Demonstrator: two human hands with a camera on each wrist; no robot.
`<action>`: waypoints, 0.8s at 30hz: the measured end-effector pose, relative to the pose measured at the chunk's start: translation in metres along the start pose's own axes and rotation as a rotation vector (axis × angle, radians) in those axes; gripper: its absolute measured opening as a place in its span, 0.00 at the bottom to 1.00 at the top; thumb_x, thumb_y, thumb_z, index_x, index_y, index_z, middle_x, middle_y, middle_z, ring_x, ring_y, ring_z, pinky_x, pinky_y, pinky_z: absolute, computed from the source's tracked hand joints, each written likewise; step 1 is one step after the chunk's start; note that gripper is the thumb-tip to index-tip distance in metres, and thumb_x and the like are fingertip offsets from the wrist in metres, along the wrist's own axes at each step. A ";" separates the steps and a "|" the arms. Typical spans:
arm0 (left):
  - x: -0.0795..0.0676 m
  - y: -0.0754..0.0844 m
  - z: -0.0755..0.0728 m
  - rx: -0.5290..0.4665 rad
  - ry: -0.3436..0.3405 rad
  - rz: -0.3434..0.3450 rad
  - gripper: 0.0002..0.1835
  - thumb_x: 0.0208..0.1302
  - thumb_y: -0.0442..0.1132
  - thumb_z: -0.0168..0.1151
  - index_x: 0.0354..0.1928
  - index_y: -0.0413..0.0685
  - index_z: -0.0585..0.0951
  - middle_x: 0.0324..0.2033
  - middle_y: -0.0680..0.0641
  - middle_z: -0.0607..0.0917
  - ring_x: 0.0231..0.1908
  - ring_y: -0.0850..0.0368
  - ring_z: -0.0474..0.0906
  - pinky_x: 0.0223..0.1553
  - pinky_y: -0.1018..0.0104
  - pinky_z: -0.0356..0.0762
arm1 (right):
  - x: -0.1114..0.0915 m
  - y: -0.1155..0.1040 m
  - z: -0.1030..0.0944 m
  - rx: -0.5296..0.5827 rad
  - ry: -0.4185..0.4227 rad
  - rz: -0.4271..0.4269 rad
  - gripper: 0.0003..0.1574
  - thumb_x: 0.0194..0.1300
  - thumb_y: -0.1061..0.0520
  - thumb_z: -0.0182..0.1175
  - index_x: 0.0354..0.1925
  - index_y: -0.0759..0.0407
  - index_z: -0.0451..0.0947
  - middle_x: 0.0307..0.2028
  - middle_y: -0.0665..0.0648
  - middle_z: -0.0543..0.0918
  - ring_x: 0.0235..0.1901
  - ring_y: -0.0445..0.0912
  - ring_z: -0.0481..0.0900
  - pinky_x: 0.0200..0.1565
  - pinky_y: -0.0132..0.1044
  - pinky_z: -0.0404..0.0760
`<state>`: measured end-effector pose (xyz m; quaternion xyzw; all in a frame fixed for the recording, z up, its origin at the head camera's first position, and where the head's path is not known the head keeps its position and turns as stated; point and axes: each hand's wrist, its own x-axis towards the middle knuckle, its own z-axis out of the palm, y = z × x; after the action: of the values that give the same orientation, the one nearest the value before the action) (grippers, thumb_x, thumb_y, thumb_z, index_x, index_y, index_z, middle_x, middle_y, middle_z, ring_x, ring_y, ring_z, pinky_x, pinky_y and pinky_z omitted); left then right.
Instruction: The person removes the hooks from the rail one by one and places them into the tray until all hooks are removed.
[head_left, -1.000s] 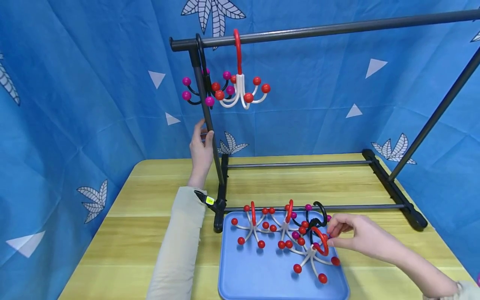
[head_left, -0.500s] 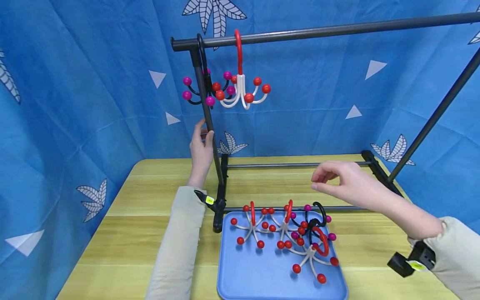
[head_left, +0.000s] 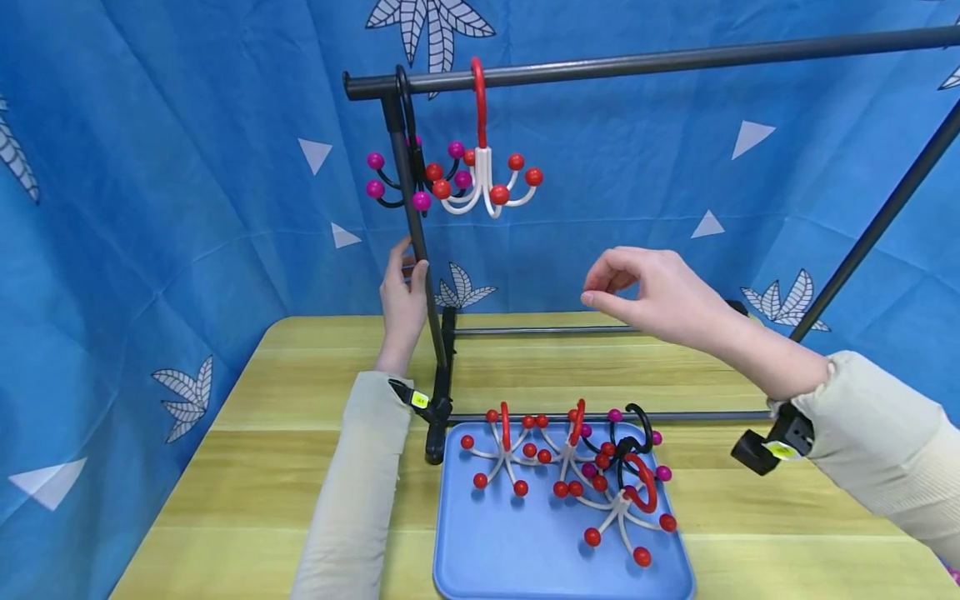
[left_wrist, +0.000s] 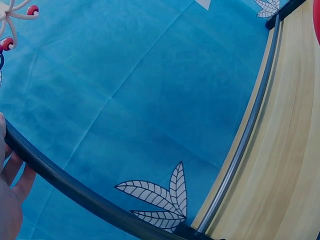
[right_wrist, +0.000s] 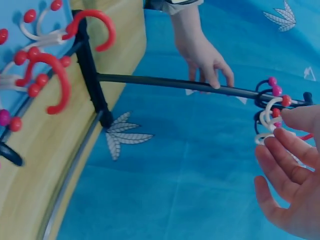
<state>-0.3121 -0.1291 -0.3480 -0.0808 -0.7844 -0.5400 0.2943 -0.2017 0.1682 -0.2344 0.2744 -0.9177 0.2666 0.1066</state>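
Note:
My left hand (head_left: 402,304) grips the left post (head_left: 434,325) of a black metal rack, thumb in front and fingers behind. In the left wrist view, part of that hand (left_wrist: 11,200) shows against the post. My right hand (head_left: 663,292) is raised in mid-air beyond the tray, fingers loosely bent, holding nothing. From the rack's top rail (head_left: 637,65) hang a black multi-arm hook with magenta balls (head_left: 410,117) and a white one with a red hook and red balls (head_left: 483,171), side by side at the left end.
A blue tray (head_left: 510,550) on the wooden table bears three white-and-red multi-arm hooks, one near the front right (head_left: 621,505), and a black one (head_left: 626,450) close behind it. The rack's lower bars (head_left: 540,332) cross the table. A blue cloth (head_left: 600,183) hangs behind.
My right hand has left the black hook at the tray's right side and risen empty, up and to the left. My left hand stays on the post.

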 end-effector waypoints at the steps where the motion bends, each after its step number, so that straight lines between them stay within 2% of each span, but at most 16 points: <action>1: 0.001 0.000 0.001 0.002 0.000 0.001 0.26 0.64 0.52 0.48 0.63 0.52 0.65 0.44 0.40 0.76 0.44 0.48 0.74 0.44 0.54 0.73 | 0.005 -0.002 -0.002 0.004 0.016 -0.012 0.07 0.62 0.51 0.58 0.34 0.52 0.77 0.30 0.47 0.80 0.31 0.38 0.75 0.35 0.37 0.74; 7: 0.000 0.000 0.001 -0.010 0.006 0.000 0.26 0.63 0.52 0.47 0.62 0.52 0.65 0.44 0.40 0.75 0.44 0.47 0.74 0.44 0.52 0.72 | 0.031 -0.016 -0.012 0.054 0.113 -0.038 0.10 0.63 0.51 0.56 0.36 0.55 0.77 0.30 0.51 0.79 0.31 0.41 0.74 0.34 0.38 0.72; 15: 0.000 -0.001 0.003 -0.001 -0.002 0.000 0.27 0.63 0.54 0.45 0.62 0.51 0.64 0.43 0.40 0.75 0.43 0.48 0.74 0.42 0.54 0.72 | 0.064 -0.039 -0.024 0.097 0.232 0.029 0.14 0.64 0.50 0.54 0.42 0.57 0.77 0.35 0.53 0.80 0.32 0.42 0.75 0.36 0.35 0.71; 24: -0.001 -0.003 0.005 -0.027 0.007 0.009 0.26 0.64 0.52 0.46 0.62 0.51 0.65 0.42 0.40 0.75 0.42 0.47 0.74 0.42 0.53 0.72 | 0.101 -0.057 -0.025 0.125 0.325 0.079 0.20 0.63 0.49 0.56 0.51 0.56 0.75 0.45 0.52 0.81 0.42 0.41 0.78 0.46 0.33 0.75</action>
<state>-0.3140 -0.1257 -0.3519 -0.0864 -0.7757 -0.5494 0.2984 -0.2521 0.0962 -0.1544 0.1974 -0.8801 0.3680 0.2257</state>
